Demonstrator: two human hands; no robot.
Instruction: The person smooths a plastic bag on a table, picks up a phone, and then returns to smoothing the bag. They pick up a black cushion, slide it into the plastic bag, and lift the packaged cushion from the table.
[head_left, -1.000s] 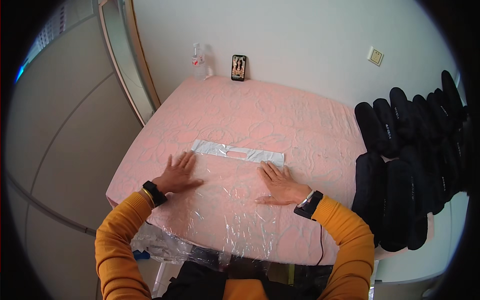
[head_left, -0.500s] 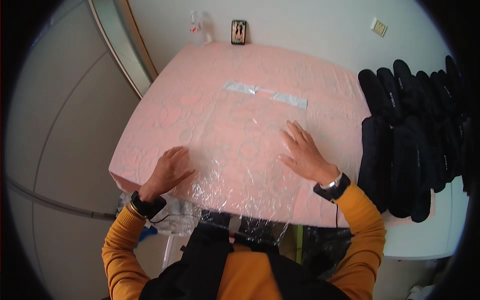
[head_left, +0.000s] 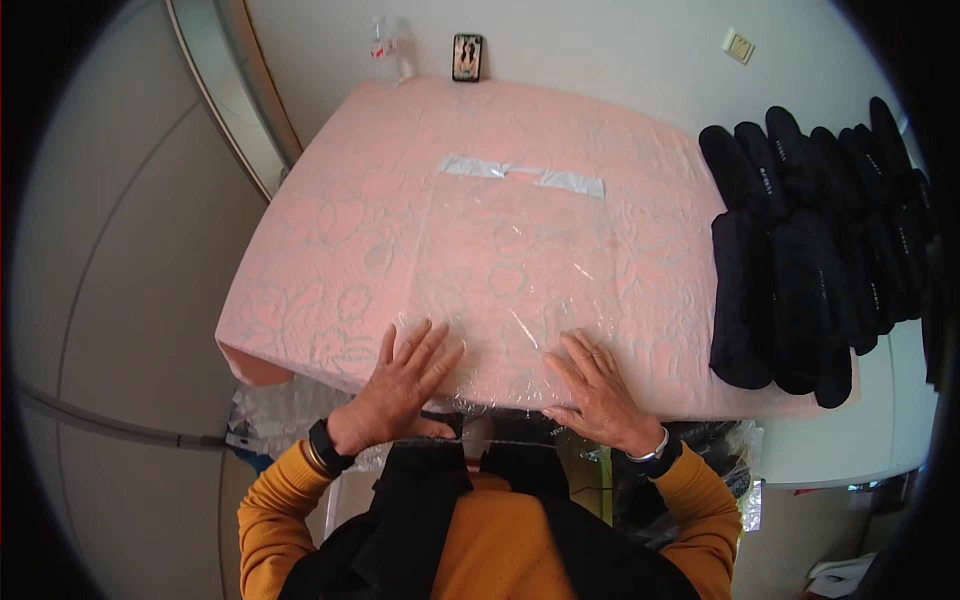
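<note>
A clear plastic bag (head_left: 510, 250) lies flat on the pink patterned cloth (head_left: 300, 260) of the table, a white strip in two pieces (head_left: 570, 182) along its far end. Near the table's front edge, my left hand (head_left: 395, 385) rests palm down with its fingers spread, at the bag's left side. My right hand (head_left: 597, 390) lies on the bag's near right part, fingers stretched forward and thumb apart. Neither hand holds anything that I can see. The near end of the bag reaches the table's edge between my hands.
Several long black fabric items (head_left: 800, 270) are stacked at the right, partly over a white surface (head_left: 885, 420). A phone (head_left: 467, 57) and a clear bottle (head_left: 386, 55) stand at the back against the wall. Crinkled plastic (head_left: 290, 415) hangs below the front edge.
Both hands have come nearer to me, the left one also moving right, so they are closer together. The bag's near part, crinkled and shiny before, now lies smoother.
</note>
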